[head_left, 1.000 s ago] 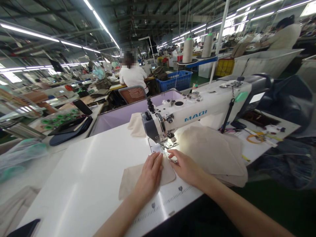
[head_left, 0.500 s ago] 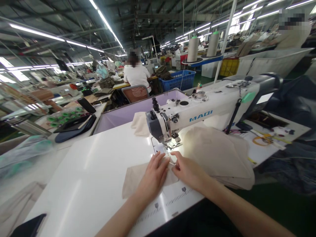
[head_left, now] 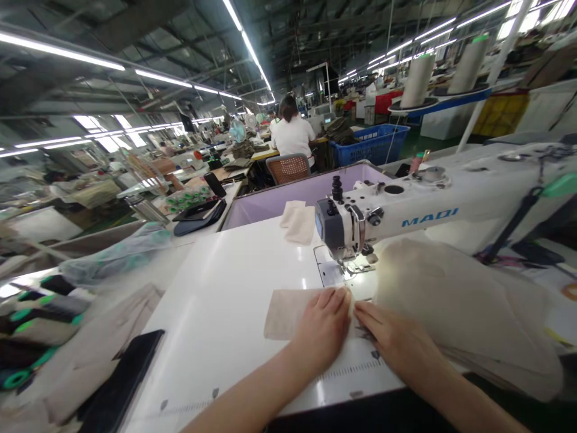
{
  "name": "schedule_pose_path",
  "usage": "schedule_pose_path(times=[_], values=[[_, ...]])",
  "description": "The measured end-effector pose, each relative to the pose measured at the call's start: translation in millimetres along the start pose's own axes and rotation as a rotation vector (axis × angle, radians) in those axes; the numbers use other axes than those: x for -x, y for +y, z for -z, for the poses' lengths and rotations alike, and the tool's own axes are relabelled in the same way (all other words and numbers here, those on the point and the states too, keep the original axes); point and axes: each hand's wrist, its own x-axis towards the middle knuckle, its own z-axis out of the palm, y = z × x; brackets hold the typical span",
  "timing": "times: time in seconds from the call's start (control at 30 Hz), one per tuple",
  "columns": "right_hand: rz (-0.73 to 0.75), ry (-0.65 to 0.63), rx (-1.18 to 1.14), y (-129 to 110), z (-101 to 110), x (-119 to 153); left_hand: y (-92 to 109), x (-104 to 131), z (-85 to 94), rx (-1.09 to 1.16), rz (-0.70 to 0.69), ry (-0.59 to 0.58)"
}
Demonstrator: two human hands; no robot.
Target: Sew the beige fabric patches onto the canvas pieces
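A small beige fabric piece (head_left: 286,314) lies flat on the white sewing table, just in front of the needle area of the white sewing machine (head_left: 406,201). My left hand (head_left: 327,322) presses on its right part, fingers together and curled at the tips. My right hand (head_left: 392,337) is close beside it on the right, fingers together near a small metal tool, partly hidden, that seems to be under or in the fingers. Larger beige panels (head_left: 455,300) are heaped right of the needle. Another folded beige piece (head_left: 298,222) rests left of the machine head.
A dark phone-like object (head_left: 130,373) lies at the table's left edge, near beige cloth (head_left: 108,337) and thread spools (head_left: 49,313). A lilac bin (head_left: 265,201) stands behind the table. Farther back, a person in white (head_left: 293,135) sits beside a blue basket (head_left: 372,144).
The view has swung left, so the scene sits farther right. My left hand now lies flatter over the fabric's right end, and my right hand has lowered, its raised fingers now closed together.
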Motion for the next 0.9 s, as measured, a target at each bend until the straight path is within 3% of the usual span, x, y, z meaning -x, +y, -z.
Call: schedule_pose_path(times=[0.17, 0.4, 0.9], values=[[-0.076, -0.063, -0.035, -5.7, 8.1, -8.4, -6.5, 0.6, -4.5, 0.064, 0.000, 0.027], [-0.253, -0.264, -0.053, 0.1, 28.8, -44.4, -30.7, -23.9, -10.9, 0.047, -0.005, 0.025], [-0.283, -0.252, -0.038, 3.9, 25.2, -55.4, -49.4, -33.3, -14.9, 0.069, -0.061, 0.071]])
